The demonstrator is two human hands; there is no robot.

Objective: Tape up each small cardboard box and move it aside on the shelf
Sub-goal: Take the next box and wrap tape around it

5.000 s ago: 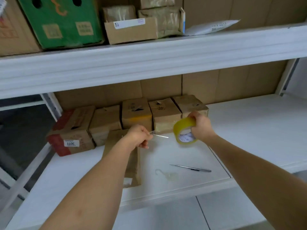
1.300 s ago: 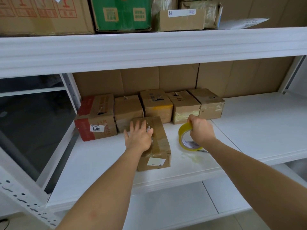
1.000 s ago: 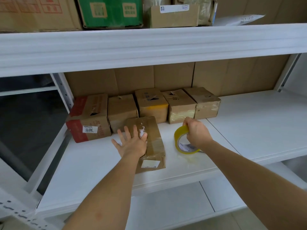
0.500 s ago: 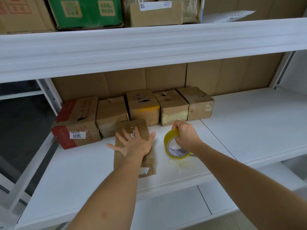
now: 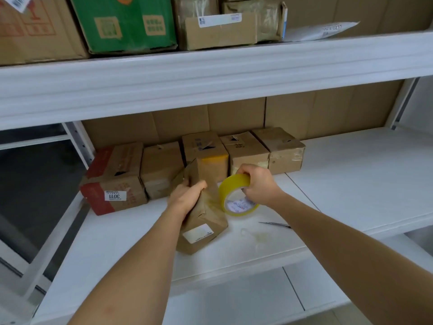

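Note:
A small brown cardboard box (image 5: 206, 221) with a white label on its near end stands tilted on the white shelf (image 5: 351, 184), its far end raised. My left hand (image 5: 187, 195) grips its upper left side. My right hand (image 5: 257, 184) holds a roll of yellow tape (image 5: 236, 195) right beside the box, the roll's lower edge near the shelf. Behind them a row of several small cardboard boxes (image 5: 246, 151) stands against the back wall.
A box with red ends and a "3011" label (image 5: 112, 181) is at the row's left. A thin metal tool (image 5: 274, 224) and a scrap of clear tape (image 5: 260, 236) lie near the shelf's front edge. Larger cartons, one green (image 5: 126, 22), fill the upper shelf.
My left hand went from lying flat on the box to gripping its side, and the box has tipped up off the shelf. My right hand stays on the tape roll.

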